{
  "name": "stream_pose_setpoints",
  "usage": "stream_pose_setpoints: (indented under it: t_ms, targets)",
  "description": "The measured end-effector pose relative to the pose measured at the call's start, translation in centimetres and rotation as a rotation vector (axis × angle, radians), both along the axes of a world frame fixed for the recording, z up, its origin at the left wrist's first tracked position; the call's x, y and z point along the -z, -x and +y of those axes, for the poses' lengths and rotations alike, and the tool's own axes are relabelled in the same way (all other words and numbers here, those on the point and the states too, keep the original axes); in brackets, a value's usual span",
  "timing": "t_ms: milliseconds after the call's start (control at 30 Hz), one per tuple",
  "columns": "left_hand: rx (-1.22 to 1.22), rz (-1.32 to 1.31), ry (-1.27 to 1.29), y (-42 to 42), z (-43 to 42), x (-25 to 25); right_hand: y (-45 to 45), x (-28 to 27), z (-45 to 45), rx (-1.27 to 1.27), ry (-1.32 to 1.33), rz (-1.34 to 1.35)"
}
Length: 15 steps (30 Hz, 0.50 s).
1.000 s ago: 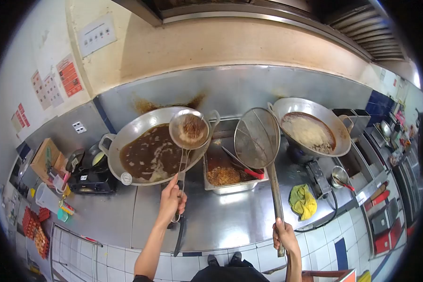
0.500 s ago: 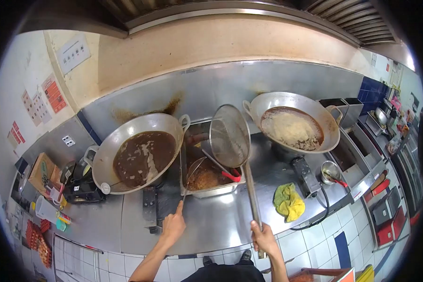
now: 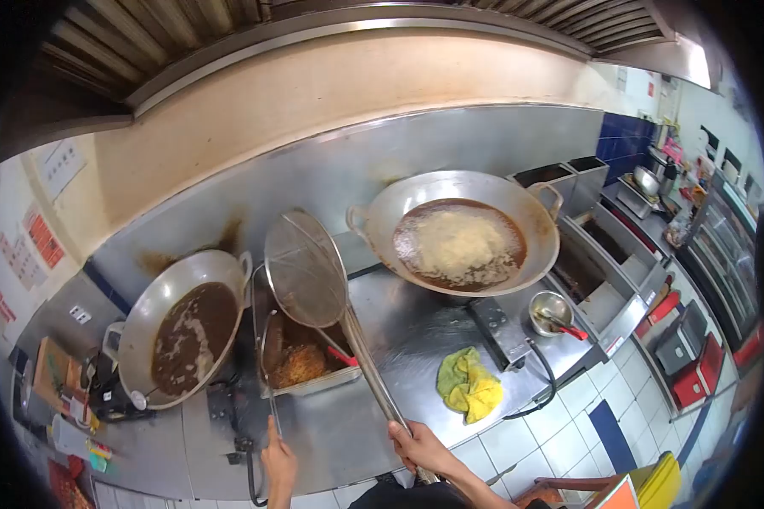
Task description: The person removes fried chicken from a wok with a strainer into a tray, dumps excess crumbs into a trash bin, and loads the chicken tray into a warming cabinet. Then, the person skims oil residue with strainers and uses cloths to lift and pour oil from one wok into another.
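My right hand [image 3: 416, 447] is closed around the long handle of a large round mesh strainer [image 3: 306, 267]. The strainer's mesh is raised over a metal tray [image 3: 318, 388] that holds browned fried bits [image 3: 301, 365] and a red-handled tool [image 3: 341, 355]. My left hand [image 3: 278, 465] grips a thin-handled metal utensil [image 3: 272, 403], its index finger along the handle; its far end is partly hidden near the tray. To the right, a wide wok [image 3: 382, 254] holds dark oil with a pale foamy mass [image 3: 463, 246]. Another wok [image 3: 136, 339] on the left holds dark oil with light foam.
A yellow-green cloth [image 3: 469, 386] lies on the steel counter [image 3: 399, 327]. Right of it stand a burner control box [image 3: 497, 332] and a small metal bowl [image 3: 552, 314]. A thermometer [image 3: 138, 399] is at the left wok's rim. Deep metal bins [image 3: 581, 271] are at the right.
My view has turned to the right, so the woks and tray appear further left. Both hands keep hold of their tools, and the strainer stays over the tray.
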State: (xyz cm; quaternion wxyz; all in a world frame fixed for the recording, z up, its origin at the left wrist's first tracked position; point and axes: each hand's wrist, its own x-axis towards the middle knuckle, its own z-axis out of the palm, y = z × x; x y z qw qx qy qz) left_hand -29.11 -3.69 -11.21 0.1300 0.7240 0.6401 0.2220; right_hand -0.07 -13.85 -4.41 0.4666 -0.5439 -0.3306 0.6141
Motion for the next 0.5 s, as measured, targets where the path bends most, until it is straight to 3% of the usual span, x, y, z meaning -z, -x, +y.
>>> stream_pose_setpoints:
  t_ms: [67,167,233,300,500]
  targets:
    - [-0.036,-0.188,-0.011,-1.1,-0.5,-0.3,-1.0,-2.1,-0.3,0.023,-0.021,0.040]
    - [-0.043,-0.241,0.030,-1.1,0.3,1.6,-3.8,-6.0,-0.6,0.113,-0.061,0.041]
    - [-0.015,-0.293,0.042,-1.4,0.1,1.3,-6.0,-10.0,-1.1,0.250,-0.050,-0.082]
    - [0.013,-0.345,0.038,-1.6,0.7,1.7,-10.5,-10.2,-1.2,0.408,-0.012,-0.212]
    - [0.109,-0.444,-0.015,-0.2,1.5,4.2,-23.7,-12.4,0.2,0.591,0.041,-1.040]
